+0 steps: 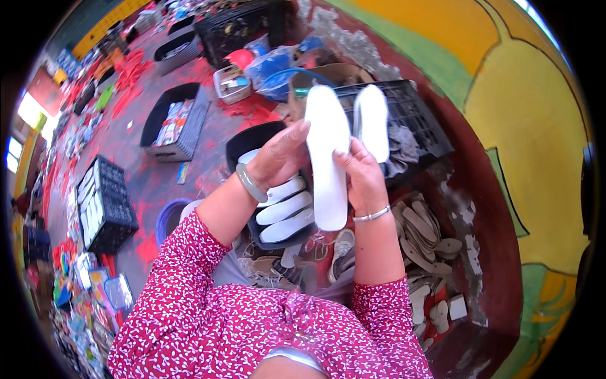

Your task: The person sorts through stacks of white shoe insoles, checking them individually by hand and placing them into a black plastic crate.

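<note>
A long white insole (329,183) is held upright in front of me. My right hand (364,174) grips its right edge, with the thumb on the near face. My left hand (281,155) is at its left edge, thumb up along the side, other fingers partly hidden. Below the hands stands a dark bin (237,146) with several white insoles (285,208) lying in a row. Beyond my right hand, another pale insole (374,120) leans at a black crate (424,126), beside crumpled grey cloth (403,146).
Loose tan insoles (420,230) are heaped on the right by the painted wall (524,114). A black crate of insoles (117,205), a purple tub (169,218) and a grey basket (189,142) stand left. Shoes (343,249) lie at my feet. Clutter covers the far-left floor.
</note>
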### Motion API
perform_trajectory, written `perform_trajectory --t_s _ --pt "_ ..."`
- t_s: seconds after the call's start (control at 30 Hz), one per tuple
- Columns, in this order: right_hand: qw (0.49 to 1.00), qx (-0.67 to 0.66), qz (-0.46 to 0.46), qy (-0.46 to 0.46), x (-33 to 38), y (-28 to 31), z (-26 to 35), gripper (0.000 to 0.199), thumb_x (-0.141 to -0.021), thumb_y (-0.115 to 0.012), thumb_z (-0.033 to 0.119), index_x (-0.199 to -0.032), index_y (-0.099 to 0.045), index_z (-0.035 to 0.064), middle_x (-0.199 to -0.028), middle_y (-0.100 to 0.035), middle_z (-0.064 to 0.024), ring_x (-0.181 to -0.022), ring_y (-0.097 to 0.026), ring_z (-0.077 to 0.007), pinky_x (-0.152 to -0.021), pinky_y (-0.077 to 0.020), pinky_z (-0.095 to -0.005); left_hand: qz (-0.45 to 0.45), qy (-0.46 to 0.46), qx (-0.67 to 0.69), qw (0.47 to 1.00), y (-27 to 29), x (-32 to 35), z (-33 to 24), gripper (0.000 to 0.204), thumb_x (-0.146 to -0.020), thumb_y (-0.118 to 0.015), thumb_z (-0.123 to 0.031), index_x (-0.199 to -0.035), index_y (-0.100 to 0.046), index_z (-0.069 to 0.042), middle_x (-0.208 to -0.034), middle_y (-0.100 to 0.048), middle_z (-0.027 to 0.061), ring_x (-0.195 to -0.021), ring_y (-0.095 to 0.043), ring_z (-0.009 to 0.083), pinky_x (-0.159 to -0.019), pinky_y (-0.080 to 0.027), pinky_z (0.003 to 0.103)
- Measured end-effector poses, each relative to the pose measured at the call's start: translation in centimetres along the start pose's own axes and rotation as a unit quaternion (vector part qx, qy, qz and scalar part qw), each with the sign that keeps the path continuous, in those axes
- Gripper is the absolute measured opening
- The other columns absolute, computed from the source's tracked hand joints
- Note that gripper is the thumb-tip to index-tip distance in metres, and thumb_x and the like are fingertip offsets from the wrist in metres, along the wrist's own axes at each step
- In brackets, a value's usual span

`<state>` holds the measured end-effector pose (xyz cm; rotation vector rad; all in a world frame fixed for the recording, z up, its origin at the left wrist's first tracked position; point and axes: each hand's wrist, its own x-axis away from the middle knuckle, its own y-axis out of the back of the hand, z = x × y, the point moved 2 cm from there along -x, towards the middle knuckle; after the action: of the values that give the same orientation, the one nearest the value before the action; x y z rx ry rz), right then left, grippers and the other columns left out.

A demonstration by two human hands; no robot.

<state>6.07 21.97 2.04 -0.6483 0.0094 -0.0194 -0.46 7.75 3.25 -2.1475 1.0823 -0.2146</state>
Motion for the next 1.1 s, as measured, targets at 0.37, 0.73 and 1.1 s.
perform_trajectory --t_s 0.37,0.73,1.1 --pt "0.987 0.026 0.039 -0.157 -1.1 -5.1 -8.6 0.03 -0.09 -0.056 0.014 -0.117 -0.053 0.0017 -0.102 -0.062 -0.005 -0.092 -0.059 -0.0129 -0.081 -0.0476 -0.0275 -0.117 -0.048 0.063 0.99 5.5 5.7 -1.7 0.048 -0.091 -0.046 -0.019 -0.135 -0.034 -0.003 -0.112 -0.057 0.0208 -0.1 -0.06 0.0299 -0.089 -0.048 0.041" --pt "0.97 0.088 0.101 -0.202 -1.4 -6.0 -9.2 0.037 -0.086 -0.061 0.017 -0.117 -0.05 0.0003 -0.098 -0.064 -0.0133 -0.084 -0.066 -0.0214 -0.07 -0.0529 -0.0285 -0.321 -0.249 0.105 0.908 9.7 6.1 -6.5 0.035 -0.086 -0.046 -0.012 -0.117 -0.043 0.003 -0.097 -0.06 0.0186 -0.09 -0.061 0.0281 -0.085 -0.048 0.04" --pt "0.977 -0.014 0.078 -0.198 -1.5 -3.7 -9.2 0.028 -0.092 -0.052 0.018 -0.111 -0.05 -0.0026 -0.091 -0.065 -0.0175 -0.076 -0.068 -0.0235 -0.06 -0.055 -0.0264 -0.242 -0.159 0.197 0.937 7.2 5.7 -3.4 0.039 -0.081 -0.049 -0.008 -0.119 -0.043 0.002 -0.104 -0.057 0.0212 -0.093 -0.06 0.0324 -0.088 -0.048 0.045"
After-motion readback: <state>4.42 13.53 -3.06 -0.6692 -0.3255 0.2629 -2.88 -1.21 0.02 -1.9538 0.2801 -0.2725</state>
